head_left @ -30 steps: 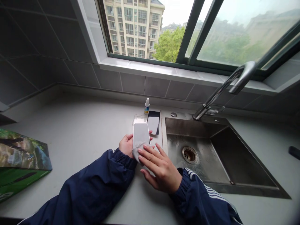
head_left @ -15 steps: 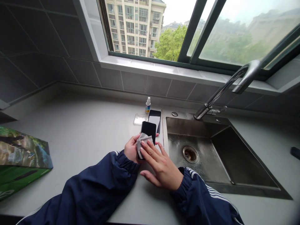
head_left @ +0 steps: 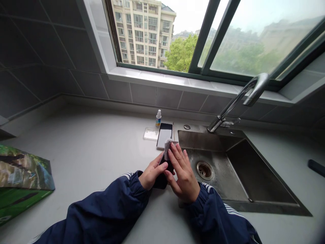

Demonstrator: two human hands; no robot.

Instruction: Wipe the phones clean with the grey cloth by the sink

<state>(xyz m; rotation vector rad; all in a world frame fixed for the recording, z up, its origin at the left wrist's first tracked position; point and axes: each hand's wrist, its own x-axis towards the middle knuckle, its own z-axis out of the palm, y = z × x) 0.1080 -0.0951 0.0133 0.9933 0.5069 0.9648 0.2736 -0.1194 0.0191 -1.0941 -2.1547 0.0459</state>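
My left hand (head_left: 151, 173) is closed around a black-screened smartphone (head_left: 160, 182), its thumb lying over the glass. With my right hand (head_left: 183, 174) I press a light grey cloth (head_left: 167, 149) against the phone's far end, the fingers laid over the cloth. Part of the phone is hidden under the cloth and both hands. Just beyond, a second phone (head_left: 165, 133) lies flat on the counter, dark at the top with a pale reflection. A clear phone case (head_left: 150, 133) lies to its left. Behind them a small white spray bottle (head_left: 158, 118) stands upright.
A steel sink (head_left: 236, 169) with a drain is set in the counter to the right, with a chrome faucet (head_left: 233, 101) behind it. A green printed box or bag (head_left: 25, 183) stands at the left edge. A dark object (head_left: 316, 166) lies far right.
My right hand has slid the cloth up from the phone's lower part to its far end. My left hand has shifted its grip, bringing the thumb over the screen.
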